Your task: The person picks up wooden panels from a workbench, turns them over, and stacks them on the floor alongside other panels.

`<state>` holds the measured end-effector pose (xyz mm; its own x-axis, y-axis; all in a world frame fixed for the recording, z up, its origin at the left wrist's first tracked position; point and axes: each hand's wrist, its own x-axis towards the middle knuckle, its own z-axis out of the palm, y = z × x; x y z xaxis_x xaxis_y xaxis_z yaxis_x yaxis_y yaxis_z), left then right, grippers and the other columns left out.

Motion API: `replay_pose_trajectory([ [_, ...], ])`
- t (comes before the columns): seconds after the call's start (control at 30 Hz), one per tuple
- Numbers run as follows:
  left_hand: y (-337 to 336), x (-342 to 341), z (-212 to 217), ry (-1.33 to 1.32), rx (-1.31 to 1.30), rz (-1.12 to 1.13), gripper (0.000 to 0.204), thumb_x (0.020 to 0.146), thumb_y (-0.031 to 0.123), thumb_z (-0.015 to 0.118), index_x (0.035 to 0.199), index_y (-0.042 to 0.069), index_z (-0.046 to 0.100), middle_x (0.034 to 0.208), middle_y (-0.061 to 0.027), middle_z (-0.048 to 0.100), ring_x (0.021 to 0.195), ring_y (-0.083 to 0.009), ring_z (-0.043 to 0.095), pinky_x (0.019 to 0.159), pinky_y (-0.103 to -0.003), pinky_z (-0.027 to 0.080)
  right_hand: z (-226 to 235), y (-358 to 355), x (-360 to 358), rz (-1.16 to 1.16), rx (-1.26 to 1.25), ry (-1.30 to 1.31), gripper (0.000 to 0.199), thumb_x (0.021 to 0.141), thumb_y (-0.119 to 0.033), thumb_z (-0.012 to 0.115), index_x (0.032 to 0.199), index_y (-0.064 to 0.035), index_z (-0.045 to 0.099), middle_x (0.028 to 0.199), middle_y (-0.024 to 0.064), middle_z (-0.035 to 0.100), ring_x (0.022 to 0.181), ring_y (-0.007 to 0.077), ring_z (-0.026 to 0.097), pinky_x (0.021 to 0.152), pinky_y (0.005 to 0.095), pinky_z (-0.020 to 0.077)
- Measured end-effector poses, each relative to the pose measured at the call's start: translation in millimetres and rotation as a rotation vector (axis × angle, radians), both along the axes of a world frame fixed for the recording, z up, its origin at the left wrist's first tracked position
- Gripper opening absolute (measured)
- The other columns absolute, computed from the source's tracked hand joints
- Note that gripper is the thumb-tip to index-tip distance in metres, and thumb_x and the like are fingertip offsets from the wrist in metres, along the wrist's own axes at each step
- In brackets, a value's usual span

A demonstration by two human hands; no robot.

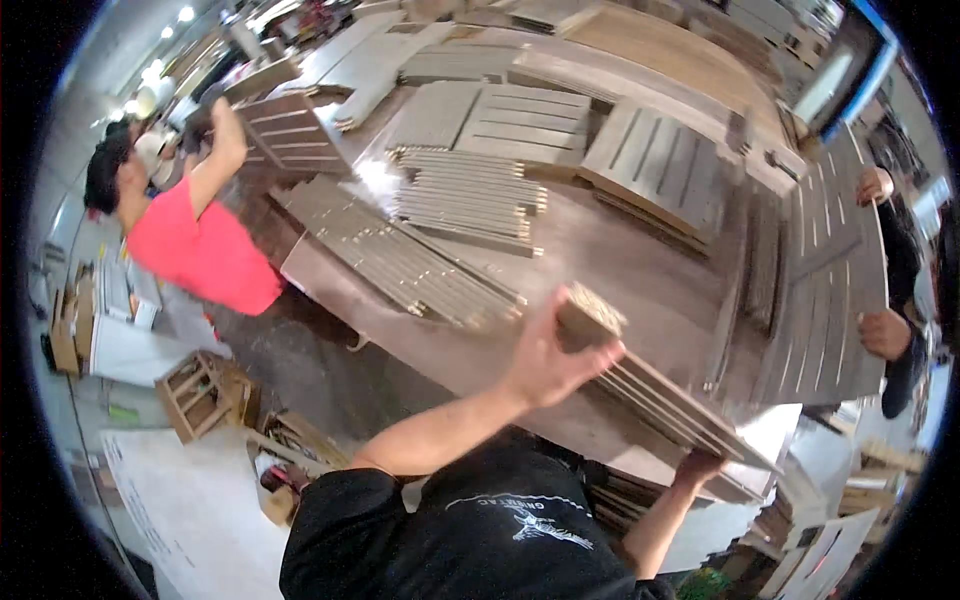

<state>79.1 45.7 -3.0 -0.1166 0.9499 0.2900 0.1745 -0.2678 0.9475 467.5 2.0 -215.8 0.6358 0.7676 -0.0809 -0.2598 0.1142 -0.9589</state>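
A broad grey worktable [600, 250] fills the room's middle, strewn with stacks of slatted wooden panels [465, 195]. A person in a red shirt [205, 250] leans over its far left corner, lifting a panel. On the right, another person's hands [885, 330] steady a large slatted panel [830, 290] standing on edge. Nearest me, the worker in black holds a bundle of long wooden slats [660, 395] above the table's near edge. The left hand [550, 360] wraps around the bundle's upper end, fingers curled tight. The right hand [698, 467] props the lower end from beneath; I cannot tell how its fingers lie.
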Motion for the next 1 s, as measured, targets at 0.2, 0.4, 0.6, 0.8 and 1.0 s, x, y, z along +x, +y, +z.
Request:
replay_pose_trajectory([
  [0.2, -52, 14, -7, -0.215, -0.043, 0.057, 0.049, 0.078, 0.028, 0.081, 0.108, 0.005, 0.050, 0.098, -0.0068, 0.061, 0.091, -0.0148, 0.060, 0.078, -0.032, 0.051, 37, -13, 4, 0.349, 0.010, 0.195, 0.057, 0.100, -0.052, 0.036, 0.120, -0.0042, 0.059, 0.087, 0.0026, 0.060, 0.079, 0.0134, 0.057, 0.070, 0.0254, 0.0461],
  [0.4, -83, -60, -14, -0.312, 0.000, 0.298, 0.043, 0.072, 0.012, 0.074, 0.110, 0.006, 0.054, 0.105, -0.0065, 0.055, 0.094, -0.0162, 0.054, 0.085, -0.032, 0.047, 60, -25, -103, 0.521, 0.067, 0.124, 0.054, 0.098, -0.050, 0.041, 0.111, -0.0013, 0.060, 0.090, 0.0061, 0.059, 0.076, 0.0153, 0.056, 0.066, 0.0286, 0.0446],
  [0.6, -102, -158, -10, -0.282, 0.185, 0.639, 0.059, 0.081, 0.028, 0.071, 0.128, 0.005, 0.044, 0.115, -0.0049, 0.053, 0.100, -0.0133, 0.050, 0.090, -0.031, 0.042, 63, -17, -218, 0.852, 0.059, 0.146, 0.054, 0.095, -0.050, 0.046, 0.107, 0.0007, 0.061, 0.095, 0.0093, 0.061, 0.080, 0.0182, 0.059, 0.076, 0.0323, 0.0486],
  [0.8, -110, -224, -3, -0.226, 0.176, 0.682, 0.047, 0.085, 0.026, 0.069, 0.119, 0.006, 0.045, 0.108, -0.0023, 0.050, 0.086, -0.0083, 0.047, 0.073, -0.025, 0.042, 83, 52, -280, 1.195, 0.075, 0.199, 0.054, 0.097, -0.048, 0.045, 0.112, 0.0013, 0.060, 0.092, 0.0085, 0.065, 0.088, 0.0199, 0.062, 0.080, 0.0338, 0.0482],
  [1.0, -108, -220, -13, -0.266, 0.251, 0.739, 0.047, 0.085, 0.027, 0.067, 0.120, 0.006, 0.043, 0.104, -0.0036, 0.050, 0.076, -0.0060, 0.046, 0.060, -0.020, 0.039, 51, 184, -334, 1.009, -0.186, -0.797, 0.042, 0.089, -0.031, 0.064, 0.120, -0.0034, 0.060, 0.100, 0.0075, 0.068, 0.092, 0.0202, 0.064, 0.087, 0.0345, 0.0500],
])
